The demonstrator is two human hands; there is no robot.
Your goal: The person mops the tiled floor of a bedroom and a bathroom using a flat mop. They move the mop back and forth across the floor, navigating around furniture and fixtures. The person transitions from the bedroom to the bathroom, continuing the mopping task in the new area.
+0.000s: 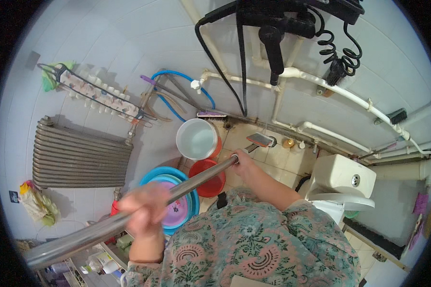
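A long shiny metal pole (206, 173) runs slantwise across the view, from the near lower left to the tiled floor at the far middle. Near its far end is a flat orange-and-grey head (259, 139), close to the wall; its exact kind is unclear. My right hand (244, 164) is closed round the pole at its lower, far part. Higher up, my left hand (146, 204) is closed over the pole too, though motion blurs its fingers. Beneath the pole, between my hands, stand a red bucket (215, 184) and stacked blue basins (194, 203) with a purple one (176, 210).
A white bucket (183, 143) holds cloudy liquid beyond the red one. The toilet (340, 177) stands at right. A ribbed radiator (81, 158) hangs at left, and a purple-handled brush (211, 115) leans on the back wall. White pipes (342, 88) and a black shower fitting (272, 43) line the wall.
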